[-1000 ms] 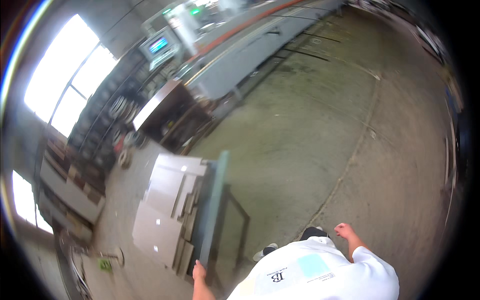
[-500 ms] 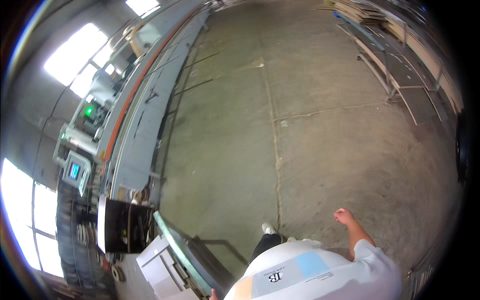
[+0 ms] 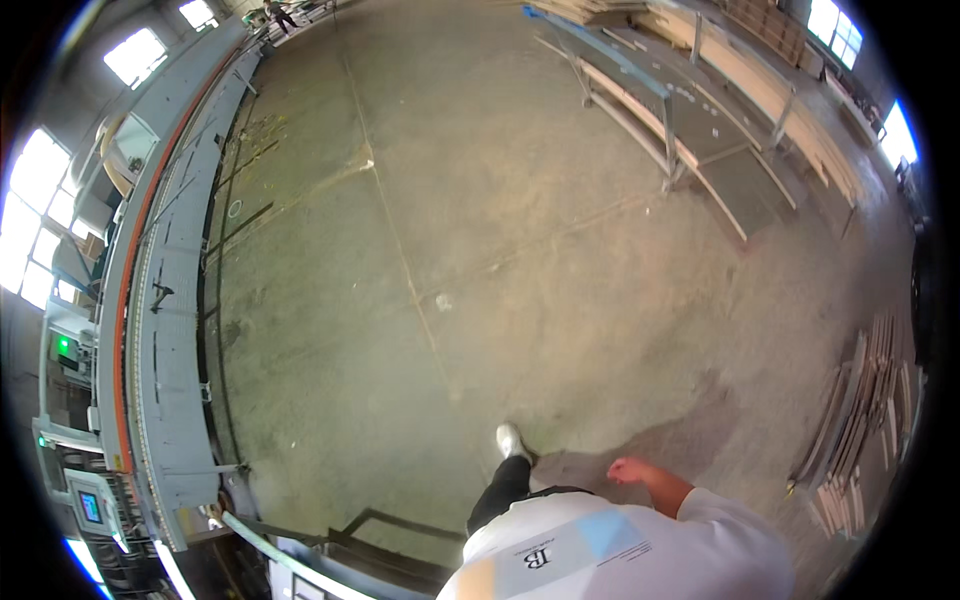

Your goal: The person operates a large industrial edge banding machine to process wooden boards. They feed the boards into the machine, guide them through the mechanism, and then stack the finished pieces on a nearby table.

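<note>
My right hand (image 3: 630, 470) hangs in front of my body above the concrete floor (image 3: 480, 280). Its fingers are curled in, and no object shows in them. My left hand is out of view. At the lower left, beside my body, stands a piece of equipment with a pale green edge (image 3: 270, 550). One of my feet, in a white shoe (image 3: 510, 440), is stretched forward on the floor.
A long grey machine (image 3: 175, 300) with an orange strip runs along the left, its control screen (image 3: 90, 507) at the near end. A roller table (image 3: 690, 130) with long boards stands at the far right. Stacked panels (image 3: 860, 430) lean at the near right. A person (image 3: 280, 15) is far off.
My view has swung right and moved forward. The machine and the green-edged equipment have shifted left and down; the stacked panels show more fully. My left hand has dropped out of view.
</note>
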Demonstrator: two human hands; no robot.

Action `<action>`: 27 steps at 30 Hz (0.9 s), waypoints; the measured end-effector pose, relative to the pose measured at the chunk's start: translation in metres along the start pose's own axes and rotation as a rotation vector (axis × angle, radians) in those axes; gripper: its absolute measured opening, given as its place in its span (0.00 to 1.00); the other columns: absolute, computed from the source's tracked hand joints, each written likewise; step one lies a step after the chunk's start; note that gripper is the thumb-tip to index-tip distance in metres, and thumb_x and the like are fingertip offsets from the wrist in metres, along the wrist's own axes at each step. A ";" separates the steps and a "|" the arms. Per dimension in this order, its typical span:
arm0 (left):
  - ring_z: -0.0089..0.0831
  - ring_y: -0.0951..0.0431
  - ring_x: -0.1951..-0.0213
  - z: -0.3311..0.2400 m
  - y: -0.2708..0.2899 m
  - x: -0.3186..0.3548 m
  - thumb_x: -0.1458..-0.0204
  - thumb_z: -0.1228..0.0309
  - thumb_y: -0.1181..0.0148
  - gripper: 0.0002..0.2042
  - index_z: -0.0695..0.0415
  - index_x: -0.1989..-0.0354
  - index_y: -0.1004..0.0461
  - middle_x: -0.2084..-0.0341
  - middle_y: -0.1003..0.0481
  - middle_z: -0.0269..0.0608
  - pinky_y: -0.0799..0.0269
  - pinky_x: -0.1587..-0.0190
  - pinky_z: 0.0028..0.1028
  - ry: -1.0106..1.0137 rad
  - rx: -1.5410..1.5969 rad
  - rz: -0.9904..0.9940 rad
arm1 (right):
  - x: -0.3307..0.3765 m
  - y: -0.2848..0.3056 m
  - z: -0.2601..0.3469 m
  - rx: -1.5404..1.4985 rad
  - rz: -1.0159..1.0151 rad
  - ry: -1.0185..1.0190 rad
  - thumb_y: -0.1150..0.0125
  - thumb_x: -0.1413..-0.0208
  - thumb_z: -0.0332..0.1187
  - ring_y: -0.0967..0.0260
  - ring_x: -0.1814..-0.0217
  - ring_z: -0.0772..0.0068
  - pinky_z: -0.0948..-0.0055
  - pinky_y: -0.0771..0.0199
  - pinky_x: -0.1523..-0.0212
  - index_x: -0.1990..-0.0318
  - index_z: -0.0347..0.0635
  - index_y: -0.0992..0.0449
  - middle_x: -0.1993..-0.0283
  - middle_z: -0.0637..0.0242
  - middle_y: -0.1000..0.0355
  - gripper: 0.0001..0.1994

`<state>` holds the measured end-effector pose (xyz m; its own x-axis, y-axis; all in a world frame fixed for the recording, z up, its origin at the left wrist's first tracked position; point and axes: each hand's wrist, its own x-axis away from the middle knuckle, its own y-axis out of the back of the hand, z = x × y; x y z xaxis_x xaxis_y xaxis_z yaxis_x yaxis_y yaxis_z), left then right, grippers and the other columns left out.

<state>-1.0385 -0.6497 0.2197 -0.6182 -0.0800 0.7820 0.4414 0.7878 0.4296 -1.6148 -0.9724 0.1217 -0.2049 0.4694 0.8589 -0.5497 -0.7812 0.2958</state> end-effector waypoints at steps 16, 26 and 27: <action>0.46 0.28 0.59 -0.292 -0.216 -0.015 0.37 0.54 0.54 0.21 0.61 0.51 0.27 0.59 0.27 0.49 0.31 0.56 0.48 -0.052 0.043 0.031 | -0.232 0.235 0.271 -0.448 -0.214 0.178 0.34 0.38 0.44 0.19 0.61 0.75 0.71 0.23 0.64 0.54 0.43 0.17 0.59 0.68 0.17 0.15; 0.44 0.28 0.64 -0.434 -0.356 -0.011 0.39 0.57 0.49 0.17 0.59 0.54 0.26 0.63 0.27 0.46 0.30 0.61 0.48 0.021 0.147 -0.017 | -0.325 0.443 0.400 -0.213 -0.139 0.020 0.35 0.38 0.44 0.20 0.66 0.73 0.69 0.22 0.65 0.57 0.45 0.17 0.63 0.69 0.17 0.13; 0.43 0.28 0.65 -0.449 -0.377 -0.017 0.39 0.58 0.48 0.17 0.59 0.54 0.26 0.64 0.27 0.46 0.30 0.62 0.48 0.025 0.161 -0.017 | -0.339 0.475 0.421 -0.191 -0.181 0.032 0.35 0.38 0.44 0.20 0.67 0.74 0.70 0.22 0.66 0.58 0.45 0.17 0.63 0.69 0.17 0.13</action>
<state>-0.9025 -1.2194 0.2476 -0.6070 -0.1077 0.7874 0.3203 0.8736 0.3664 -1.4657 -1.6754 0.1470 -0.1135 0.6095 0.7846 -0.7217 -0.5933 0.3565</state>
